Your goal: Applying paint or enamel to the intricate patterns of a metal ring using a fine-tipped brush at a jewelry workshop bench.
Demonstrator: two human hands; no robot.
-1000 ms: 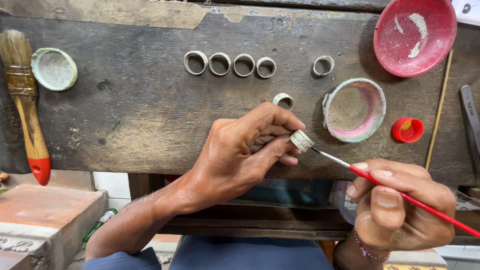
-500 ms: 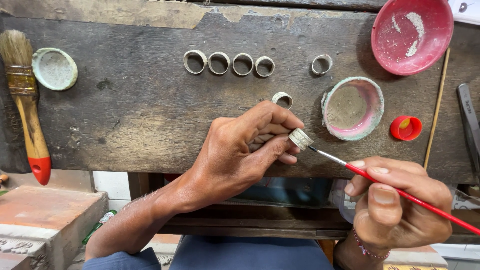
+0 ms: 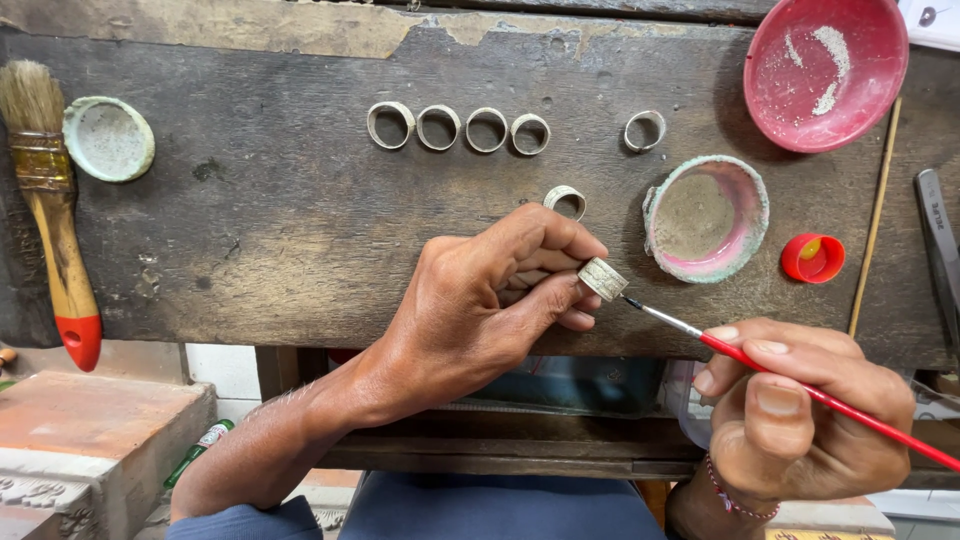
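Observation:
My left hand (image 3: 490, 300) pinches a pale metal ring (image 3: 603, 278) between thumb and fingertips, just above the front edge of a dark wooden bench (image 3: 260, 240). My right hand (image 3: 790, 410) grips a thin red-handled brush (image 3: 800, 385); its fine tip touches the ring's right side. Several more rings lie in a row (image 3: 458, 128) further back on the bench. A single ring (image 3: 645, 130) lies to the row's right, and another ring (image 3: 566, 201) sits just beyond my left fingers.
A small crusted dish (image 3: 706, 217) and a red bottle cap (image 3: 812, 257) sit right of the held ring. A red bowl (image 3: 824, 70) with white powder stands at the back right. A wide paintbrush (image 3: 50, 200) and a round lid (image 3: 108, 139) lie at the left.

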